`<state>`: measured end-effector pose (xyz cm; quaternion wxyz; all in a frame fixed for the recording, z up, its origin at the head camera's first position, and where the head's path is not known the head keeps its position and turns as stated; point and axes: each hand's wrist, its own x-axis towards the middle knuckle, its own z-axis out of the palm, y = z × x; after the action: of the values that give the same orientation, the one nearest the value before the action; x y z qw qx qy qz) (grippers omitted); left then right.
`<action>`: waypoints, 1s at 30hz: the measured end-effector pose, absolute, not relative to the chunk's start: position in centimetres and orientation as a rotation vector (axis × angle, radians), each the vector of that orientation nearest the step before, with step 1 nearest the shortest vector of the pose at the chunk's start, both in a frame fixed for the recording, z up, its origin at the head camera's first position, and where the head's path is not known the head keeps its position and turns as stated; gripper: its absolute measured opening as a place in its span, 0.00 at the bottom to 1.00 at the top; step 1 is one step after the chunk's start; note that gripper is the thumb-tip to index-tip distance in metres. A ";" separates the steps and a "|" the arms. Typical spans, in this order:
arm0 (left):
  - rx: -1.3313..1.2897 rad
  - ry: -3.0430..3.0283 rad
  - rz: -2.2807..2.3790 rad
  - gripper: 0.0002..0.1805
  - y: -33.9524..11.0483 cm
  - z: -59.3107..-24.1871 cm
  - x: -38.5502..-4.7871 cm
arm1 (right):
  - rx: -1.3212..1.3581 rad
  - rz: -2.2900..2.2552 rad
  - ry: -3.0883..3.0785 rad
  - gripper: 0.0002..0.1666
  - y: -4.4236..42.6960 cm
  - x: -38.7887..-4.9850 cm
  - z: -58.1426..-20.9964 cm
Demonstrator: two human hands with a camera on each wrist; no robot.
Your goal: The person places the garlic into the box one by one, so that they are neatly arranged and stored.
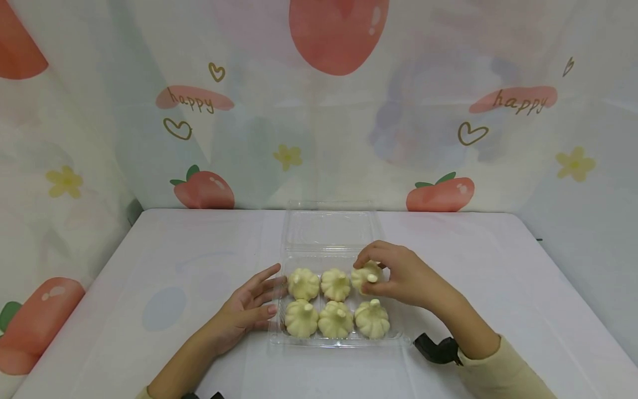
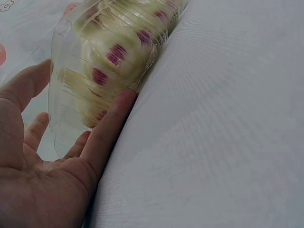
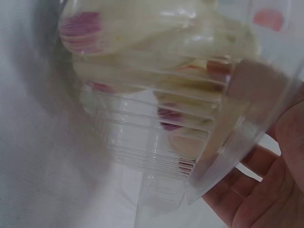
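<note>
A clear plastic clamshell box [image 1: 344, 342] lies on the table with several pale garlic bulbs [image 1: 301, 318] set in two rows inside. At the back right corner, my right hand [image 1: 406, 274] grips one garlic bulb [image 1: 366, 274] between thumb and fingers, within the box. My left hand [image 1: 244, 310] rests against the box's left side, its fingers spread and fairly straight. In the left wrist view, the left fingers [image 2: 111, 130] touch the ribbed wall, and a bulb with purple patches [image 2: 114, 61] shows through it. Through the plastic, the right wrist view shows purple-marked garlic [image 3: 83, 28].
The box's lid [image 1: 330, 230] stands open at the back, near the table's far edge. A white cloth covers the table [image 1: 199, 238]. Behind it hangs a printed curtain [image 1: 339, 127]. A black strap piece [image 1: 436, 349] sits by the right wrist.
</note>
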<state>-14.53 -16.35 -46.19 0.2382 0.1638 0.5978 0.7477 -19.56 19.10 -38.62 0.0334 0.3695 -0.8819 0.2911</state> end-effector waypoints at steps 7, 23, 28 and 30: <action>0.445 1.641 2.043 0.43 -16.3 -46.2 -14.5 | 1.145 0.784 -2.759 0.18 18.9 -19.3 -38.7; 0.453 1.651 2.040 0.43 -16.4 -46.3 -14.6 | 1.179 0.821 -2.757 0.19 19.0 -19.5 -38.5; 0.450 1.644 2.041 0.43 -16.4 -46.3 -14.6 | 1.187 1.068 -2.706 0.20 19.7 -20.0 -38.5; 0.448 1.643 2.040 0.43 -16.4 -46.3 -14.6 | 1.131 1.149 -2.689 0.19 20.1 -20.3 -38.5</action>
<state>-14.61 -16.37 -46.27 0.2395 0.1636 0.6003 0.7454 -20.29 20.12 -38.47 0.0031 0.3608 -0.8577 0.3663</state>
